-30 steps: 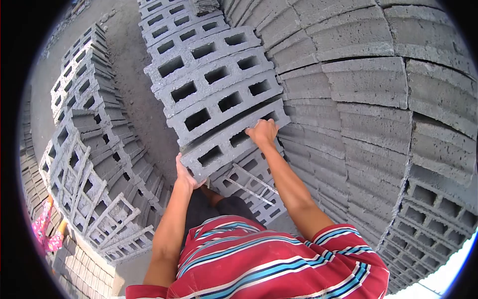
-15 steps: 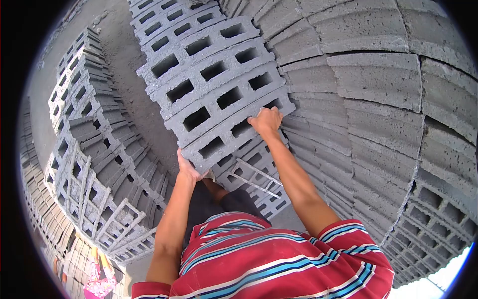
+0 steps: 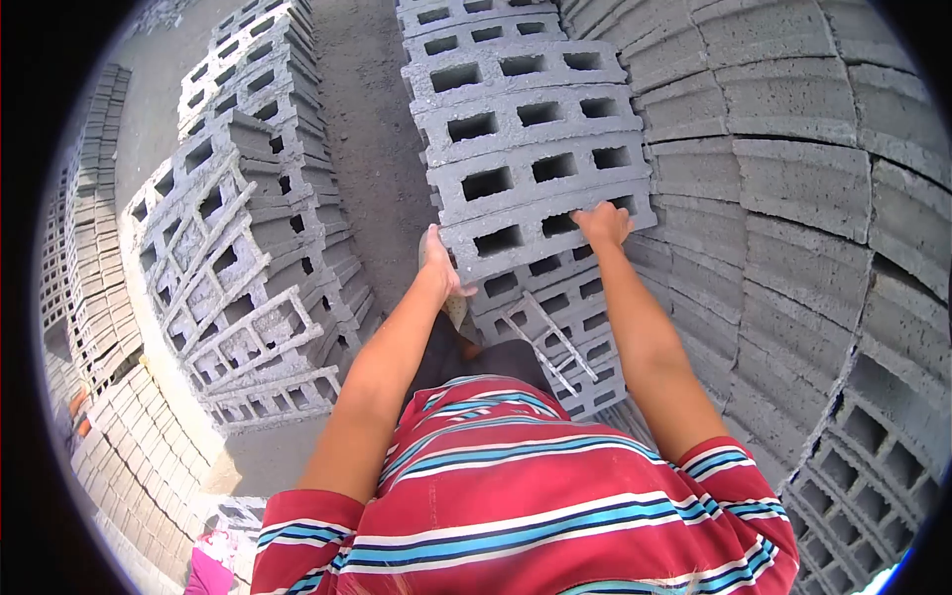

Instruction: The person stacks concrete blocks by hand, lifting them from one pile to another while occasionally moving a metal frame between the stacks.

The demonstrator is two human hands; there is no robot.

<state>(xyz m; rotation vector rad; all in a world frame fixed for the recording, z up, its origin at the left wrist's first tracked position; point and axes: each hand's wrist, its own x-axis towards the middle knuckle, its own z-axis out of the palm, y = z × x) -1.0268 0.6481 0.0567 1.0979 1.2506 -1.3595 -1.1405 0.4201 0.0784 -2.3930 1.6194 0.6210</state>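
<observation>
The nearest grey hollow concrete block [image 3: 531, 235] lies at the front end of a row of similar blocks [image 3: 508, 144], its rectangular holes facing up. My left hand [image 3: 441, 268] is at the block's left end, thumb up along the side and fingers curled near its lower edge. Toward the right end, my right hand [image 3: 605, 225] grips the wall between two holes, with fingertips partly hidden inside. Below the block, a thin broken concrete frame piece [image 3: 548, 340] lies against lower hollow blocks [image 3: 595, 377].
A tall wall of stacked blocks [image 3: 793, 188] stands close on my right. To the left, beyond a strip of dirt ground [image 3: 362, 129], is another stack [image 3: 218, 258] with broken frame pieces on it. Pink cloth [image 3: 210, 565] shows at the bottom left.
The whole view has shifted, so the blocks and hands appear farther right. The front block now lies more level across the view. Both hands keep their places on it.
</observation>
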